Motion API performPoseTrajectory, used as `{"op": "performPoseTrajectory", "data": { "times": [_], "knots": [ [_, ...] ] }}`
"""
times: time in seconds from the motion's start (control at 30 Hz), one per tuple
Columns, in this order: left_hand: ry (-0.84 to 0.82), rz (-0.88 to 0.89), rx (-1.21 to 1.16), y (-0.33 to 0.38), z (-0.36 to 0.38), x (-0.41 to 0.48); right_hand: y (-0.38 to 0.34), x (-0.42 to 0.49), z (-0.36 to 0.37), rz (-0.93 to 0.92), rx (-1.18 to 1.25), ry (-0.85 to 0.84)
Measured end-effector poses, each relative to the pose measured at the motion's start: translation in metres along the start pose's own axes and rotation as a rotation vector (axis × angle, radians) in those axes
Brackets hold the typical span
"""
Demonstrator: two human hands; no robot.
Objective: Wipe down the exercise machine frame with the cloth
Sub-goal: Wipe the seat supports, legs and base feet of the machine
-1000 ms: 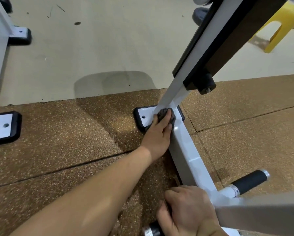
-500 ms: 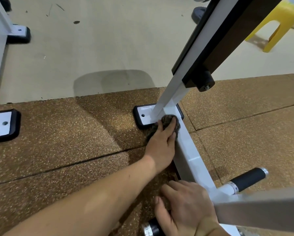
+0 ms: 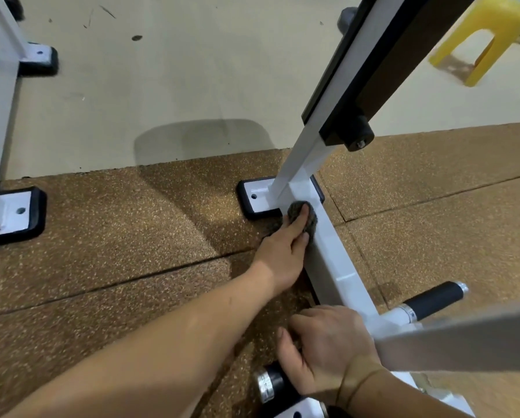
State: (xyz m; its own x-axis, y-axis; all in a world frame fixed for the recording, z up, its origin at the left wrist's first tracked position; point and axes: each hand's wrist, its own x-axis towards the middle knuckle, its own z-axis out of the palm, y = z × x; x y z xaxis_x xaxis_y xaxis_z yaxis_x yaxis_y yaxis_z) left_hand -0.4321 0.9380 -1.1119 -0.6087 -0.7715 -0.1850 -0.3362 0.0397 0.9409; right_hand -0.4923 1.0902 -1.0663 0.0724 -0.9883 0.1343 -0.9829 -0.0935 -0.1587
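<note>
Cloth (image 3: 313, 223) partly under left hand (image 3: 282, 254), handle (image 3: 275, 383) partly inside right hand (image 3: 328, 348), blurred grey shape (image 3: 463, 342), perhaps a bar

Left arm outstretched, left grip (image 3: 284, 251) flat-fingered pressing cloth (image 3: 295, 210), right grip (image 3: 328, 346) apparently curled round handle (image 3: 276, 380).

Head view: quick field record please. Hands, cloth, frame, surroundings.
left hand: straight fingers press the cloth onto the floor beam, close to the foot plate
right hand: grips the near black handle
cloth: dark grey, wadded, on the beam's upper left edge
frame: white; slanted upright meets the beam at the foot plate
floor: speckled brown mat
other: yellow stool, top right
</note>
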Motion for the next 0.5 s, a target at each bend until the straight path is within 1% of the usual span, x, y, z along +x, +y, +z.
{"op": "performPoseTrajectory", "data": {
  "times": [0.13, 0.17, 0.23, 0.3, 0.37, 0.43, 0.5],
  "knots": [
    [-0.063, -0.018, -0.029, -0.01, 0.017, -0.041, -0.003, 0.0, -0.001, 0.026, -0.027, -0.05],
    [-0.077, -0.02, -0.02, -0.008, 0.016, -0.043, -0.007, -0.004, -0.004, 0.05, -0.002, -0.061],
    [-0.097, -0.004, 0.059, -0.004, 0.011, -0.036, -0.014, -0.025, -0.015, 0.1, 0.091, -0.03],
    [-0.082, 0.021, 0.101, 0.004, 0.011, -0.03, -0.014, -0.059, -0.03, 0.105, 0.134, -0.022],
    [-0.036, 0.024, 0.084, 0.012, 0.019, -0.032, -0.01, -0.093, -0.043, 0.106, 0.102, -0.043],
    [-0.013, -0.023, 0.069, 0.019, 0.03, -0.043, -0.011, -0.119, -0.047, 0.195, 0.106, -0.046],
    [-0.055, -0.058, 0.132, 0.026, 0.036, -0.054, -0.013, -0.133, -0.042, 0.264, 0.129, -0.059]
  ]
}}
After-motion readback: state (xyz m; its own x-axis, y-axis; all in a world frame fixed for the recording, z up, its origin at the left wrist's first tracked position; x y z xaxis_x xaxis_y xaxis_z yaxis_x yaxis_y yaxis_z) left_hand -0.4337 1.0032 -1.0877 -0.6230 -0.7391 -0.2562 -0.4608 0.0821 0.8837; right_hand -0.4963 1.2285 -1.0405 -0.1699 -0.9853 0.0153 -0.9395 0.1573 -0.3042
